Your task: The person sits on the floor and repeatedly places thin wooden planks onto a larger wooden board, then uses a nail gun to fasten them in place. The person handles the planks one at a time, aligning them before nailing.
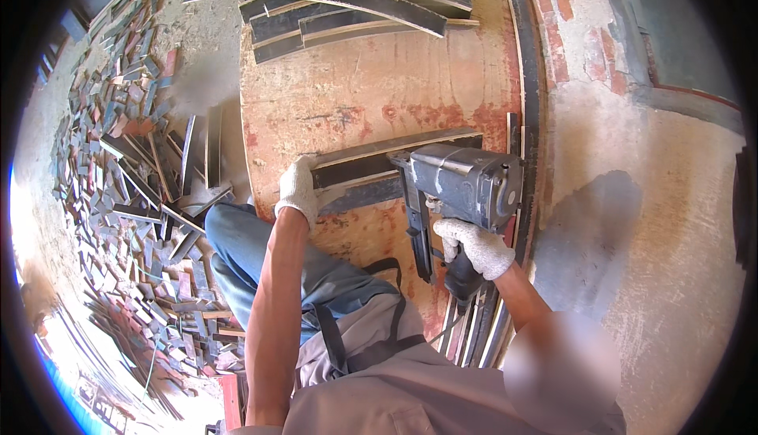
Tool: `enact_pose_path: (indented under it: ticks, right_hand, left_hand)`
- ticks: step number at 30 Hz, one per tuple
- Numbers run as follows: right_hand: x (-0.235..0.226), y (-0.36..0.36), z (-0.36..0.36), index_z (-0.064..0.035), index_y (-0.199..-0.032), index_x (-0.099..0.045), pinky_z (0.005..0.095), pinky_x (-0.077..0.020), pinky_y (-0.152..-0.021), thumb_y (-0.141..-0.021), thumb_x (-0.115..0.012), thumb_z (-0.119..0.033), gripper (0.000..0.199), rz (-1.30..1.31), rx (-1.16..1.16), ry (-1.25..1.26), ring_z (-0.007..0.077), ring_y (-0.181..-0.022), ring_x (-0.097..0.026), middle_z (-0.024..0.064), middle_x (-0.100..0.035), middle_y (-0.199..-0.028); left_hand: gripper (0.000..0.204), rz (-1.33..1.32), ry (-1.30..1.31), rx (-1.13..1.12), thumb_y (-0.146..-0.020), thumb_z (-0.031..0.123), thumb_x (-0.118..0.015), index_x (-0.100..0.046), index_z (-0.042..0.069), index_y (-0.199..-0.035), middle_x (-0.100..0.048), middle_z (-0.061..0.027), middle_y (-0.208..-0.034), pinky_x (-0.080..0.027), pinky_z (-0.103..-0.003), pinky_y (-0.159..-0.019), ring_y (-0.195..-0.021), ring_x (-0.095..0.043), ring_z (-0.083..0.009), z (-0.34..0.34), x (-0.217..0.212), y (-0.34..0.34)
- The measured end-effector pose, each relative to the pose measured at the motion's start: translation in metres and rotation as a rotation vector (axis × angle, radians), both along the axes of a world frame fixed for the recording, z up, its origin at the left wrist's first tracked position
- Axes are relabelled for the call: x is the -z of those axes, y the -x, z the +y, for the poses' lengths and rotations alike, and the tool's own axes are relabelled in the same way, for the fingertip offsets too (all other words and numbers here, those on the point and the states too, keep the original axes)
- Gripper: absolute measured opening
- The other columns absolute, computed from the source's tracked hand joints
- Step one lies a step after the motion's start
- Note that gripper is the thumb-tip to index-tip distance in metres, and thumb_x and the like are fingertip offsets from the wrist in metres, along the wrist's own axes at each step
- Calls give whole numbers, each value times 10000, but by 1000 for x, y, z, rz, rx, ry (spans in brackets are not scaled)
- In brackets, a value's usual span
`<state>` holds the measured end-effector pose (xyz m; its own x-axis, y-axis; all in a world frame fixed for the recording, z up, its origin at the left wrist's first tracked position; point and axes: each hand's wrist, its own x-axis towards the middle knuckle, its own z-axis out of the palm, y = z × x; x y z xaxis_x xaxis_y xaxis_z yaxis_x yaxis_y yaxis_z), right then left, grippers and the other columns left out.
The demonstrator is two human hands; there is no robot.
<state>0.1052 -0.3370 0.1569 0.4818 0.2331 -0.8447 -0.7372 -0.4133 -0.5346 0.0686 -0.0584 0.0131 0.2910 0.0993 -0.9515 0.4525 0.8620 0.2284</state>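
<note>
My left hand (298, 190), in a white knit glove, grips the left end of a dark-faced wooden strip assembly (355, 163) lying on the plywood sheet. Its fingers wrap round that end. In my right hand (476, 247), also gloved, is the handle of a grey and black nail gun (462, 182). The gun's nose and magazine (418, 226) lie over the right part of the strips and hide some of them. Whether the nose touches the wood I cannot tell. A flat dark strip (359, 196) shows just below the assembly.
Several curved black-faced boards (347, 9) are stacked at the far end of the plywood (316, 95). Many small wood offcuts (118, 198) litter the floor on the left. Long strips (474, 328) lie beside the plywood's right side, next to a worn wall (588, 127).
</note>
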Motion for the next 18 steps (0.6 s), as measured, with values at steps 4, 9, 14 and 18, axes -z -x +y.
enact_pose_path:
  ticks: [4, 9, 14, 18]
  right_hand:
    - [2, 3, 6, -52, -873, -677, 285, -464, -494, -955, -681, -209, 178, -38, -36, 13, 116, -501, -540, 6, -577, -622]
    - [11, 6, 2, -56, -810, -676, 296, -465, -506, -960, -671, -210, 216, -17, -39, 1, 121, -504, -543, 12, -575, -606]
    - [7, 10, 11, -64, -776, -677, 304, -459, -520, -967, -658, -217, 246, -27, -35, 63, 126, -504, -534, 19, -573, -595]
    - [4, 12, 16, -28, -874, -703, 310, -447, -520, -962, -628, -165, 179, -48, -16, 92, 132, -500, -517, 50, -593, -621]
  left_hand:
    - [319, -7, 0, 6, -944, 228, -552, -621, 22, -1177, -662, -204, -1051, -658, -460, -621, -839, -697, -359, 2, 2, -2]
    - [325, -5, -4, 11, -947, 227, -553, -611, 13, -1184, -660, -216, -1055, -662, -464, -608, -842, -699, -359, 4, 4, -2]
    - [323, -3, 2, 33, -955, 240, -550, -621, 17, -1177, -662, -213, -1055, -665, -449, -600, -842, -699, -353, 3, 5, -2]
    - [321, 10, 2, 20, -954, 250, -550, -635, 20, -1162, -669, -214, -1054, -665, -454, -598, -837, -703, -356, 2, 4, -4]
